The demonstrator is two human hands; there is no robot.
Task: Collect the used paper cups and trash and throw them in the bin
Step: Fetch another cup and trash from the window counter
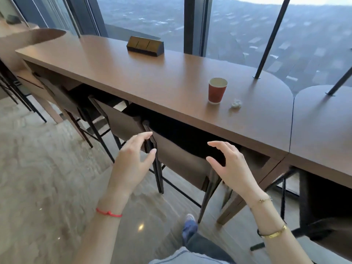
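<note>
A red paper cup [217,90] with a pale rim stands upright on the long brown counter [144,80]. A small crumpled white scrap of paper [236,103] lies just to the cup's right. My left hand [134,161] hovers open in front of the counter, below its front edge, over a chair back. My right hand [227,166] is also open, fingers spread, below and slightly right of the cup. Both hands hold nothing and are well short of the cup. No bin is in view.
Brown high chairs [182,164] with black legs are tucked under the counter, between me and it. A dark socket box [145,46] sits on the counter at the back. Black slanted poles [270,39] rise from the counter by the window. A second counter [323,119] adjoins on the right.
</note>
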